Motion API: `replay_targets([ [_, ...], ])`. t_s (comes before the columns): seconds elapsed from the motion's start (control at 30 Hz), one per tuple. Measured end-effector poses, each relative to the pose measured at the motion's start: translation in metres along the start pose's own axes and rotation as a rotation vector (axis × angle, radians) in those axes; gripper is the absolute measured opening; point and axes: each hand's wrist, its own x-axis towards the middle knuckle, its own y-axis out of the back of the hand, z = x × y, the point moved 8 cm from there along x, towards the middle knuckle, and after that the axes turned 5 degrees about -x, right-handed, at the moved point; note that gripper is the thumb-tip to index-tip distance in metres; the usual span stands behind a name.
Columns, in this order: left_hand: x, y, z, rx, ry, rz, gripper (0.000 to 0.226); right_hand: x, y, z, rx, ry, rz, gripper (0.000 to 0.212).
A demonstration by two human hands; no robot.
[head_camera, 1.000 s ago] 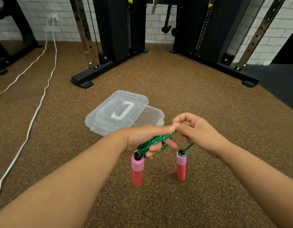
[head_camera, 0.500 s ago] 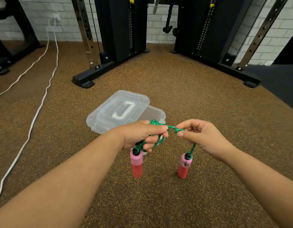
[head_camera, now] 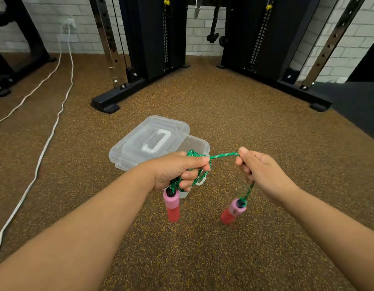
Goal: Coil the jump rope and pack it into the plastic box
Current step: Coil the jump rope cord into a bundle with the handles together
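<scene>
Jump rope point(head_camera: 222, 156) looks limp and light: left hand point(head_camera: 177, 171) clenches the coils, right hand point(head_camera: 259, 171) pinches the loose strand; gather near the 2 dangling handles.

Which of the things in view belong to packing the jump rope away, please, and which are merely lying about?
Part of the job:
green rope
two pink handles
plastic box
box lid
left hand
right hand

Lying about:
white cables
black gym machines

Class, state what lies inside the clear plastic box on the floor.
Unknown: the clear plastic box is mostly covered by its clear lid and the left hand; the visible strip looks bare.
</scene>
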Motion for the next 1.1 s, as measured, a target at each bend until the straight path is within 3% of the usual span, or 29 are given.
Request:
replay_targets([
  [0.2,-0.001,-0.002,0.006,-0.179,-0.017,0.0,0.028,-0.001,0.008,-0.002,0.044,0.065,0.014,0.031],
  [0.33,-0.003,0.009,0.012,-0.378,-0.098,0.038,0.028,-0.002,0.01,0.012,0.06,0.033,0.032,0.005],
  [0.5,0.002,0.018,0.017,-0.574,-0.161,0.154,0.029,-0.006,-0.008,0.034,-0.123,-0.021,0.064,0.015],
  [0.7,0.01,0.022,0.021,-0.843,-0.195,0.308,0.029,-0.017,-0.046,0.034,-0.521,0.098,-0.022,0.028],
  [0.8,0.012,0.031,0.017,-0.914,-0.228,0.42,0.034,-0.023,-0.063,0.035,-0.444,0.083,-0.111,0.024],
  [0.93,0.011,0.034,0.014,-0.925,-0.22,0.408,0.049,-0.028,-0.071,0.035,-0.373,0.057,-0.136,0.026],
  [1.1,0.007,0.038,0.011,-0.874,-0.196,0.456,0.053,-0.033,-0.071,0.018,-0.454,0.074,-0.139,0.022],
])
